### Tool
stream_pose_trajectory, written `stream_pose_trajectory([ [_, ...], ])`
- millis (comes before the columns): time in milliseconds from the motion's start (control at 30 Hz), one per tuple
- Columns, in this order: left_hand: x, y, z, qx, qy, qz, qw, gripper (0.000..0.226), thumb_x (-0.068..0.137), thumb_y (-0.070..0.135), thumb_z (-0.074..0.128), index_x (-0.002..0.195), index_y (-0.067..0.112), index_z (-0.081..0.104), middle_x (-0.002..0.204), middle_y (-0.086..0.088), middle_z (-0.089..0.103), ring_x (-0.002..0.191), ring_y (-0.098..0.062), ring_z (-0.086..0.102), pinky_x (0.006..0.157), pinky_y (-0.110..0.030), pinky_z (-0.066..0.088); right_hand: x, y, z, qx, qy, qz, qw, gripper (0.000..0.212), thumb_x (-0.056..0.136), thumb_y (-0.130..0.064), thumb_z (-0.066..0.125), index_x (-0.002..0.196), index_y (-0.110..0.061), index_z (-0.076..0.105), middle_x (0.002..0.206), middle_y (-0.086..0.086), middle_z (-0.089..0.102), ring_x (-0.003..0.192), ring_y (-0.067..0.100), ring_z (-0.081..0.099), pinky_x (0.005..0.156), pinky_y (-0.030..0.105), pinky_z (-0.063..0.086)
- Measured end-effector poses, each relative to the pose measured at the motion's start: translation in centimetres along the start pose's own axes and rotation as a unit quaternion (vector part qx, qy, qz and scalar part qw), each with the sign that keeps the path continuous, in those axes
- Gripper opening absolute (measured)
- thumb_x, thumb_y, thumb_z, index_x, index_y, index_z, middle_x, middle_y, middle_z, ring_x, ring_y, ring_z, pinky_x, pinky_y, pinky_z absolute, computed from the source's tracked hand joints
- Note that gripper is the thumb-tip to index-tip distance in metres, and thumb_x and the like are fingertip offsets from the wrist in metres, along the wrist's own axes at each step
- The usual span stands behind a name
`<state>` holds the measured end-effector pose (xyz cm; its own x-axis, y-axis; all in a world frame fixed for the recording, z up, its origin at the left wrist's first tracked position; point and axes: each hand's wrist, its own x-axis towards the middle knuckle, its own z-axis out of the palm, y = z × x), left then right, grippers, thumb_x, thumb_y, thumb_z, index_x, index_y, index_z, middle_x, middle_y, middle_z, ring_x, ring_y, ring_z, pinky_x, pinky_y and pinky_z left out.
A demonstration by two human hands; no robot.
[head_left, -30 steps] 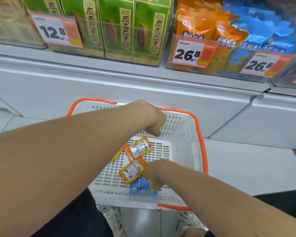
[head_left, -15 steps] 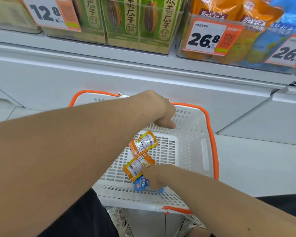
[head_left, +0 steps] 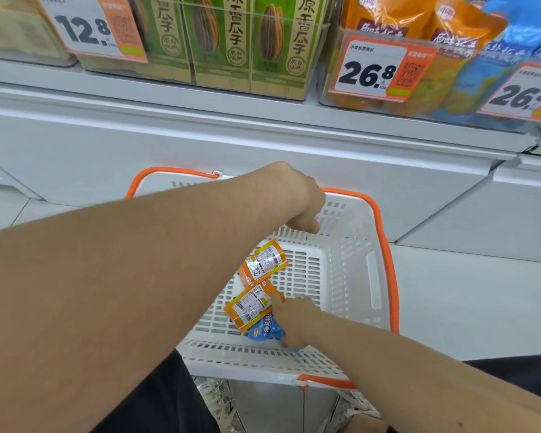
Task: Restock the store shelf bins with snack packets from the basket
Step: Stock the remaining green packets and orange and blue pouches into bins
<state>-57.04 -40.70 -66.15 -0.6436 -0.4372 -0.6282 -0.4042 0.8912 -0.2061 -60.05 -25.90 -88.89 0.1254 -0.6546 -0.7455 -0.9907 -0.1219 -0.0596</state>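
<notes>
Basket (head_left: 160, 185): white, orange rim, on floor below shelf. Inside lie far orange packet (head_left: 263, 264), near orange packet (head_left: 250, 306) and blue packet (head_left: 264, 331). Right hand (head_left: 294, 320): fingers curled round blue packet, thumb on near orange packet. Left hand (head_left: 300, 207): at far wall, fingers hidden, grip cannot be told.

The basket (head_left: 384, 260) sits before me, below the shelf (head_left: 200, 98), where two bins (head_left: 219, 42) stand side by side. In the basket, left of centre, lie the far packet (head_left: 263, 264), the middle packet (head_left: 250, 304) and, partly under it, the near packet (head_left: 264, 331). My right hand (head_left: 294, 320) grips the near packet, and my left hand (head_left: 300, 204) is at the basket's far wall.
</notes>
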Motion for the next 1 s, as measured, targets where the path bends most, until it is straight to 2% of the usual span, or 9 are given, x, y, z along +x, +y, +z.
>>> stream_pose_trajectory([
  [67, 0.0, 0.0, -0.2, -0.006, 0.007, -0.002, 1.0, 0.04, 0.108, 0.058, 0.037, 0.105, 0.022, 0.053, 0.112, 0.0, 0.058, 0.097, -0.026, 0.061, 0.08, -0.041, 0.051, 0.3, 0.0, 0.3, 0.036, 0.001, 0.008, 0.999, 0.083, 0.088, -0.036, 0.077, 0.144, -0.007, 0.023, 0.127, 0.012, 0.056, 0.11, 0.031, 0.062, 0.092, 0.046, 0.049],
  [200, 0.0, 0.0, -0.1, -0.006, 0.012, -0.001, 1.0, 0.045, 0.109, 0.057, 0.038, 0.085, 0.02, 0.047, 0.093, 0.002, 0.054, 0.084, -0.022, 0.057, 0.082, -0.041, 0.053, 0.2, -0.2, 0.2, 0.118, -0.003, 0.001, 0.993, 0.095, 0.085, -0.023, 0.082, 0.153, -0.009, 0.017, 0.14, 0.014, 0.044, 0.117, 0.03, 0.057, 0.095, 0.042, 0.052],
  [367, 0.4, -0.3, 0.1, 0.001, 0.006, -0.005, 1.0, 0.041, 0.108, 0.055, 0.04, 0.122, 0.022, 0.059, 0.102, 0.001, 0.057, 0.097, -0.026, 0.061, 0.084, -0.042, 0.053, 0.1, -0.4, -0.8, 0.049, -0.012, 0.003, 0.999, 0.104, 0.083, -0.025, 0.084, 0.154, -0.002, 0.011, 0.12, 0.014, 0.053, 0.107, 0.032, 0.061, 0.085, 0.043, 0.054],
  [433, 0.4, -0.4, -0.1, 0.001, 0.007, -0.006, 1.0, 0.041, 0.108, 0.054, 0.041, 0.123, 0.021, 0.06, 0.1, 0.002, 0.056, 0.097, -0.026, 0.061, 0.085, -0.042, 0.053, 0.0, -0.6, -1.4, 0.032, -0.024, 0.011, 0.999, 0.107, 0.08, -0.021, 0.085, 0.154, -0.005, 0.009, 0.107, 0.009, 0.058, 0.098, 0.03, 0.064, 0.082, 0.043, 0.052],
  [533, 0.2, -0.5, -0.7, -0.001, 0.015, -0.011, 1.0, 0.039, 0.108, 0.05, 0.044, 0.123, 0.02, 0.062, 0.101, 0.002, 0.057, 0.096, -0.026, 0.062, 0.084, -0.041, 0.054, -0.5, -0.6, -2.4, 0.018, -0.051, 0.021, 0.998, 0.116, 0.074, -0.015, 0.089, 0.156, -0.012, 0.007, 0.111, 0.008, 0.06, 0.098, 0.03, 0.064, 0.081, 0.041, 0.048],
  [667, 0.3, -0.7, -1.0, 0.003, 0.002, -0.013, 1.0, 0.037, 0.107, 0.035, 0.051, 0.142, 0.024, 0.057, 0.136, -0.002, 0.06, 0.113, -0.027, 0.062, 0.098, -0.045, 0.054, -2.1, 0.7, -4.2, -0.037, -0.056, -0.009, 0.998, 0.084, 0.075, -0.01, 0.088, 0.143, -0.013, 0.038, 0.102, 0.006, 0.053, 0.091, 0.028, 0.06, 0.074, 0.039, 0.055],
  [800, -1.8, -0.9, -2.4, 0.036, -0.021, -0.023, 0.999, 0.052, 0.102, 0.013, 0.056, 0.151, 0.03, 0.051, 0.149, -0.001, 0.054, 0.125, -0.03, 0.059, 0.1, -0.045, 0.053, -3.9, 1.9, -7.1, -0.091, -0.063, -0.019, 0.994, 0.058, 0.072, -0.022, 0.088, 0.121, -0.016, 0.058, 0.102, 0.003, 0.063, 0.09, 0.026, 0.067, 0.079, 0.043, 0.062],
  [900, -3.9, -1.1, -3.7, 0.025, -0.026, -0.033, 0.999, 0.058, 0.1, 0.005, 0.056, 0.153, 0.03, 0.051, 0.145, 0.0, 0.059, 0.112, -0.028, 0.063, 0.097, -0.042, 0.055, -6.2, 3.3, -11.0, -0.052, -0.022, -0.004, 0.998, 0.051, 0.076, -0.026, 0.085, 0.117, -0.017, 0.056, 0.109, 0.004, 0.062, 0.093, 0.025, 0.066, 0.08, 0.041, 0.06],
  [1000, -5.0, -1.0, -4.4, -0.045, -0.026, -0.066, 0.996, 0.053, 0.1, 0.003, 0.045, 0.15, 0.022, 0.053, 0.141, -0.005, 0.061, 0.099, -0.026, 0.071, 0.092, -0.041, 0.057, -9.9, 5.2, -15.7, -0.013, 0.034, 0.02, 0.999, 0.044, 0.084, -0.023, 0.078, 0.116, -0.01, 0.052, 0.111, 0.009, 0.061, 0.088, 0.028, 0.06, 0.062, 0.032, 0.046],
])
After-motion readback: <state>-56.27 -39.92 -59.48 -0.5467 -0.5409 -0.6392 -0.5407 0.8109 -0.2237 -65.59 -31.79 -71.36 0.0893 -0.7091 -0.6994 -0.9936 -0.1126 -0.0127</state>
